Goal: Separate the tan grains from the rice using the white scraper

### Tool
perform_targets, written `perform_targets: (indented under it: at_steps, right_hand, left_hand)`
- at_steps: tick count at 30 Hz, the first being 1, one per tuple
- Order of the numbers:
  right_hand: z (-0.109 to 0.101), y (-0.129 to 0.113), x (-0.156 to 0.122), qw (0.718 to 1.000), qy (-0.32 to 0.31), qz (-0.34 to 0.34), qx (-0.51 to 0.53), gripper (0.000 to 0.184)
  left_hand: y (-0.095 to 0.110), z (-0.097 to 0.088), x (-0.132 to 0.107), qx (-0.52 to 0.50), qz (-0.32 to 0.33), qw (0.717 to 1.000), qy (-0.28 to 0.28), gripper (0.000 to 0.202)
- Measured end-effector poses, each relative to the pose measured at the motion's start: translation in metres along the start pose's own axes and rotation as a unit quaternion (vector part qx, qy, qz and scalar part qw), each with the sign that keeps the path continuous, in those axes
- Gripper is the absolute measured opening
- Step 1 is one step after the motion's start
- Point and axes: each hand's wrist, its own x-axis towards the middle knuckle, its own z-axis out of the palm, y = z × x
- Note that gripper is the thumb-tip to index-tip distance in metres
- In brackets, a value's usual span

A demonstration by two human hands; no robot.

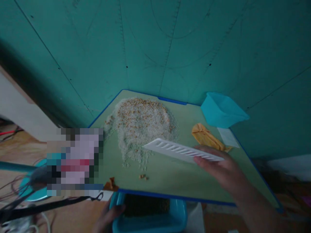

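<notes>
My right hand (216, 165) is closed around one end of a white slotted plastic strip (170, 149). The strip's free end points left, over the near side of a pile of white grains (143, 129) mixed with small brown bean-like pieces. This pile is spread on a pale green board (177, 181) with a blue edge. A few brown pieces (143, 177) lie apart near the front. Below the board's front edge, my left hand (109, 213) grips the left rim of a blue tub (178, 220). Dark contents fill the tub's bottom; I cannot make out what they are.
A light blue angular container (224, 110) stands at the board's back right, beside a crumpled orange-yellow wrapper (209, 137). A brown scrap (111, 184) lies at the front left edge. Behind rises a green wall (150, 48). Cables and a round blue object (34, 191) are at left.
</notes>
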Motion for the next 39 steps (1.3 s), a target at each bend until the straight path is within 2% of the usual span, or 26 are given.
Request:
perform_targets:
  at_steps: [3,6,9,12,17,25,29,31,35,39]
  right_hand:
    - [0.008,-0.008,0.019,0.998,-0.041,-0.029,-0.033,0.015]
    - [0.013,-0.012,0.031,0.997,-0.049,-0.044,-0.048,0.012]
    - [0.015,-0.013,0.038,0.995,-0.066,-0.048,-0.06,0.01]
    - [0.016,-0.013,0.04,0.992,-0.091,-0.051,-0.075,0.011]
    - [0.014,-0.017,0.04,0.991,-0.103,-0.054,-0.071,0.01]
    - [0.014,-0.02,0.041,0.991,-0.1,-0.05,-0.071,0.01]
    - [0.015,-0.02,0.042,0.99,-0.11,-0.053,-0.068,0.011]
    - [0.015,-0.019,0.041,0.989,-0.118,-0.053,-0.072,0.012]
    - [0.012,-0.019,0.037,0.986,-0.13,-0.047,-0.092,0.015]
    - [0.011,-0.021,0.033,0.985,-0.141,-0.037,-0.091,0.015]
  left_hand:
    - [0.007,0.008,-0.009,-0.016,-0.015,1.0,0.005,0.026]
    - [0.014,0.012,-0.018,-0.04,-0.028,0.999,-0.013,0.036]
    - [0.018,0.012,-0.024,-0.047,-0.007,0.999,-0.021,0.035]
    - [0.017,0.011,-0.026,-0.037,0.017,0.999,-0.016,0.029]
    - [0.017,0.011,-0.027,-0.032,-0.017,0.999,-0.015,0.041]
    - [0.017,0.015,-0.026,-0.068,-0.024,0.997,-0.028,0.035]
    - [0.022,0.019,-0.029,-0.075,-0.031,0.996,-0.027,0.04]
    - [0.025,0.021,-0.031,-0.079,-0.02,0.996,-0.031,0.037]
    - [0.026,0.024,-0.032,-0.068,0.009,0.997,-0.042,0.012]
    - [0.024,0.023,-0.031,-0.046,0.005,0.999,-0.028,0.015]
